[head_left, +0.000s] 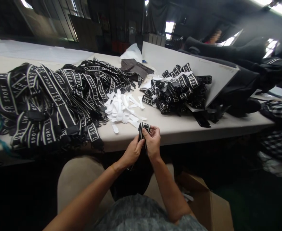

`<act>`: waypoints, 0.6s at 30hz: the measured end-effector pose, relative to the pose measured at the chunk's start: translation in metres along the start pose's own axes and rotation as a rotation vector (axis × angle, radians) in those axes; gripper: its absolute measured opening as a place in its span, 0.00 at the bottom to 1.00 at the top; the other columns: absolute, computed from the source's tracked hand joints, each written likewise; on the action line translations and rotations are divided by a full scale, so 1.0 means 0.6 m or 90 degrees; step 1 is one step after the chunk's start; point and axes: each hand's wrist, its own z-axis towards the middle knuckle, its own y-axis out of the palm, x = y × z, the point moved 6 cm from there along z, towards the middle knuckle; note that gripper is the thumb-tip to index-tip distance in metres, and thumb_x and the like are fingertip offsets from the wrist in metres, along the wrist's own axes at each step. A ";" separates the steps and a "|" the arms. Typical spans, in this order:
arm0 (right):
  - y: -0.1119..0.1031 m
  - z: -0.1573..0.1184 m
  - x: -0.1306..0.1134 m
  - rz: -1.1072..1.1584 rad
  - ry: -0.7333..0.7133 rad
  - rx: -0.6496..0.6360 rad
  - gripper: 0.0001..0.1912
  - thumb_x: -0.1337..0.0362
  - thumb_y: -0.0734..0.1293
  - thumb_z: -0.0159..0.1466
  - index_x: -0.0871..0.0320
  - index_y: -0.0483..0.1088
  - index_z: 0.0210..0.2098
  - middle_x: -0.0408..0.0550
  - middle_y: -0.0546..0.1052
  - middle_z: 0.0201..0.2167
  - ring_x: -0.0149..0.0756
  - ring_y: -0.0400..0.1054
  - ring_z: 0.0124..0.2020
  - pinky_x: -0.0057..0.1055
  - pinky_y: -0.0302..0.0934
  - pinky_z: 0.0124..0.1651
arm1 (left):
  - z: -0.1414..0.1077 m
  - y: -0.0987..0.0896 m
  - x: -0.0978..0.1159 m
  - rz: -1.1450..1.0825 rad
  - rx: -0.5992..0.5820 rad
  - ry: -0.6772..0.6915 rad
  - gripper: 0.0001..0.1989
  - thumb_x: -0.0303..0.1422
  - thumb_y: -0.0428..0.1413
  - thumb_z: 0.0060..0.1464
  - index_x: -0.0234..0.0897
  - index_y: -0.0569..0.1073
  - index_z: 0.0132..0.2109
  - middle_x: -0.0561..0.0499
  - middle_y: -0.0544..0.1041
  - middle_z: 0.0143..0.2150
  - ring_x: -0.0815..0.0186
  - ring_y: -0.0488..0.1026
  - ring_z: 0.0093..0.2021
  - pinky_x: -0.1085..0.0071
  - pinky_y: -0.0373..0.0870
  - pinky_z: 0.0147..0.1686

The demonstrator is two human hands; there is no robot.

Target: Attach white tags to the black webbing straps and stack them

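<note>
Gripping a folded black-and-white strap (144, 127) between both hands, left hand (134, 150) and right hand (153, 139), I see white plastic pieces (121, 107) just beyond on the bench (179, 126).

Straps (52, 88) read "TED BAKER" and "SPORT" in white

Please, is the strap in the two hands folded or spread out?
Folded: the strap bends over at its top, held by left hand and right hand.
</note>
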 end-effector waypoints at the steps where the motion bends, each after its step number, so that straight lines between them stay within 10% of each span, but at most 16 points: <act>1: 0.001 0.000 0.003 0.042 0.052 -0.036 0.28 0.57 0.75 0.54 0.54 0.60 0.48 0.47 0.74 0.40 0.38 0.71 0.41 0.32 0.69 0.42 | -0.002 -0.001 -0.005 -0.032 -0.028 -0.029 0.16 0.44 0.53 0.60 0.39 0.72 0.47 0.47 0.79 0.39 0.59 0.76 0.36 0.66 0.73 0.40; 6: 0.026 -0.033 -0.006 0.185 0.246 -0.286 0.25 0.56 0.73 0.56 0.56 0.65 0.50 0.49 0.78 0.36 0.44 0.74 0.42 0.35 0.71 0.38 | -0.026 0.012 -0.013 -0.219 -0.258 -0.189 0.18 0.48 0.53 0.60 0.36 0.72 0.41 0.49 0.76 0.29 0.67 0.72 0.22 0.73 0.68 0.23; 13: 0.036 -0.013 -0.066 0.138 -0.041 -0.185 0.10 0.60 0.70 0.62 0.53 0.66 0.40 0.38 0.66 0.25 0.31 0.65 0.27 0.37 0.68 0.43 | -0.008 -0.014 0.018 -0.134 -0.249 -0.059 0.28 0.39 0.64 0.51 0.39 0.68 0.58 0.49 0.77 0.44 0.60 0.74 0.43 0.66 0.71 0.44; 18: 0.058 0.015 -0.086 0.100 -0.095 -0.156 0.11 0.57 0.69 0.64 0.50 0.64 0.41 0.37 0.60 0.23 0.30 0.59 0.24 0.33 0.66 0.36 | 0.014 -0.008 0.027 -0.261 -0.323 -0.106 0.27 0.41 0.58 0.58 0.37 0.62 0.60 0.51 0.76 0.32 0.65 0.74 0.30 0.69 0.71 0.34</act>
